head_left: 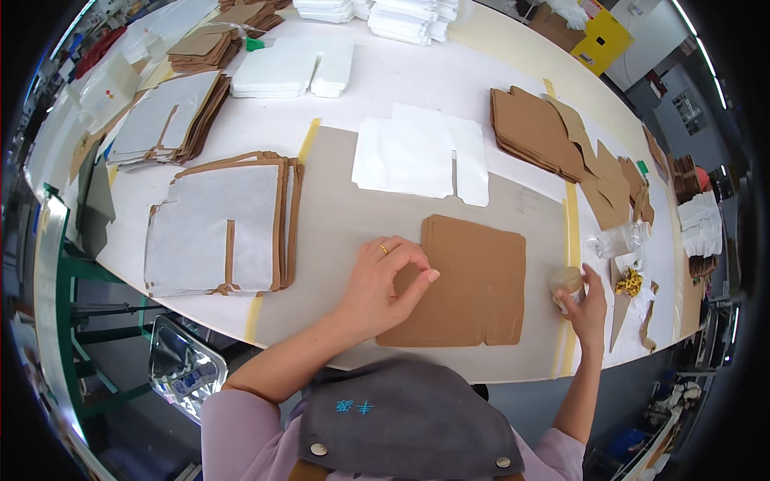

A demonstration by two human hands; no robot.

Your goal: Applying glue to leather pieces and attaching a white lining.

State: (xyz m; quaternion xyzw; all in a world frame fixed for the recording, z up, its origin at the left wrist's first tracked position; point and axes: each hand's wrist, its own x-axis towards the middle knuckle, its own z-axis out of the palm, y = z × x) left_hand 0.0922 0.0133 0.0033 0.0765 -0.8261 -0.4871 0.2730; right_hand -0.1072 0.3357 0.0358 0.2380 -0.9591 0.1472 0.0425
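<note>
In front of me on a grey board [321, 208] lies a brown cut panel [473, 289], roughly square, with a slit in its lower edge. My left hand [385, 276] is over the panel's left side, its fingers curled and thumb and forefinger tips brought together; nothing shows between them. At the board's right edge, my right hand [588, 309] grips a small clear jar [567, 282] with yellowish contents, between thumb and fingers. Behind the brown panel lies a white sheet [417, 156] with a narrow slot.
To the left is a stack of white-faced brown panels [208, 216]. More brown panels [533, 128] lie at the right, near a clear plastic bottle [622, 239] and a yellow spotted bundle [630, 280]. White pieces [281, 68] are piled farther back. Yellow tape [571, 216] borders the board.
</note>
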